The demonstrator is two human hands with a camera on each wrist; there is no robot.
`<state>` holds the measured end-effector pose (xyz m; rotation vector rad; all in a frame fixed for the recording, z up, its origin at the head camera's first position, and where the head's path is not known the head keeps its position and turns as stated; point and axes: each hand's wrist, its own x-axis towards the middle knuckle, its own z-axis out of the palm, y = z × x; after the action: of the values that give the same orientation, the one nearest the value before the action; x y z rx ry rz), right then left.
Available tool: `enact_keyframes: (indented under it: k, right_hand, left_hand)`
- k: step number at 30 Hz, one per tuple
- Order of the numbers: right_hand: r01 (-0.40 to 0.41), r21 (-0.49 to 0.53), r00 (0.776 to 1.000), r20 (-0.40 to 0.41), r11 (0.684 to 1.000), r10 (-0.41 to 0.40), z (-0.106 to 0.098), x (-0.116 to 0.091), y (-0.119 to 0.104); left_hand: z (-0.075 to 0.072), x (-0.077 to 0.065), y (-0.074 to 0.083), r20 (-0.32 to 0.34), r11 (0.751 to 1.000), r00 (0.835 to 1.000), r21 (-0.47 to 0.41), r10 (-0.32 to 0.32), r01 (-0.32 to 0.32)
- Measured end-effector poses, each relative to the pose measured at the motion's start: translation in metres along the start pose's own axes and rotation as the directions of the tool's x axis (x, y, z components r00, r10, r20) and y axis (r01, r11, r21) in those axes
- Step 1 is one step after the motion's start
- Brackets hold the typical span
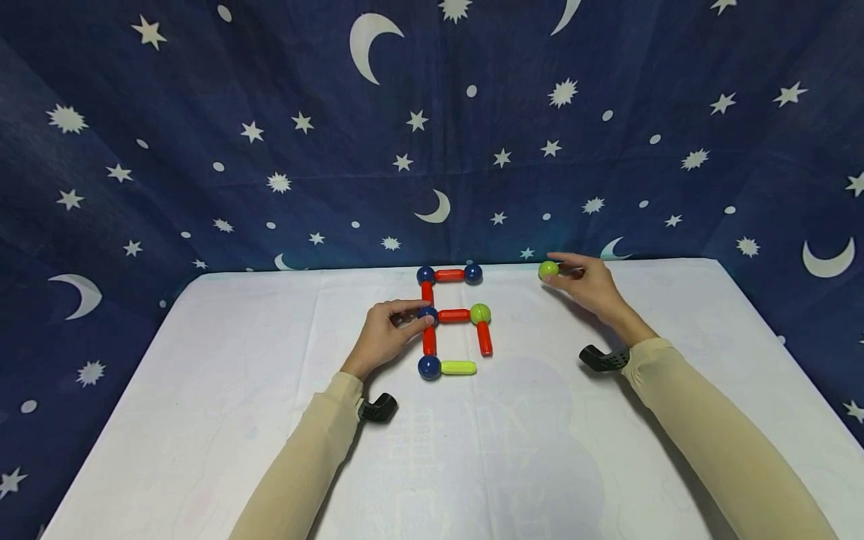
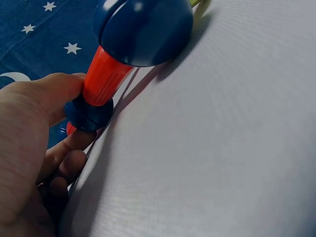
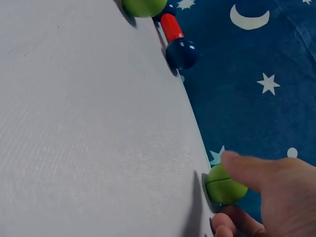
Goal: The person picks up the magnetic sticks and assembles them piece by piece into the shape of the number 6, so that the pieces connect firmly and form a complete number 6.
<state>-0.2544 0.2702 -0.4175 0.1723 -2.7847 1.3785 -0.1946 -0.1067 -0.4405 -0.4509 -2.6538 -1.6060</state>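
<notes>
A structure of red rods (image 1: 454, 316) and dark blue balls (image 1: 429, 367) lies flat on the white table. My left hand (image 1: 383, 336) pinches its middle blue ball (image 2: 90, 116) between thumb and fingers, at the joint of several red rods. From that ball one rod runs right to a green ball (image 1: 481, 313), and a further red rod (image 1: 484, 339) hangs off it toward me. A yellow-green rod (image 1: 458, 367) extends right from the nearest blue ball. Farther right, my right hand (image 1: 594, 289) holds a separate green ball (image 3: 225, 184) between thumb and fingers near the table's back edge.
The white table (image 1: 270, 450) ends at the back against a dark blue curtain (image 1: 304, 187) with stars and moons. The structure's far blue ball (image 1: 473, 274) sits near that back edge. Each wrist carries a black camera band (image 1: 604, 358).
</notes>
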Motion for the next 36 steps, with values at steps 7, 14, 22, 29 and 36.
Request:
enact_keyframes:
  k: [7,14,22,29,36]
  right_hand:
    - [0.011,-0.037,1.000,-0.021,0.999,-0.011,0.005,0.000,0.000]
    - [0.044,-0.021,0.999,-0.026,0.999,-0.045,0.009,-0.007,-0.007]
    - [0.199,0.003,0.978,0.066,0.980,-0.199,0.022,-0.027,-0.028]
    - [0.269,0.056,0.943,0.188,0.962,-0.275,0.033,-0.053,-0.046]
    - [0.341,0.118,0.883,0.301,0.932,-0.361,0.040,-0.077,-0.056]
  left_hand:
    - [0.000,0.000,-0.001,0.001,1.000,1.000,-0.008,0.003,-0.003]
    - [0.000,0.000,0.000,0.008,1.000,1.000,-0.010,0.003,-0.003]
    - [0.000,0.001,-0.001,0.007,1.000,1.000,-0.009,-0.002,0.002]
    - [0.000,0.001,0.000,0.006,1.000,1.000,-0.021,-0.003,0.003]
    - [-0.001,0.000,0.000,0.002,1.000,1.000,-0.019,0.000,0.000]
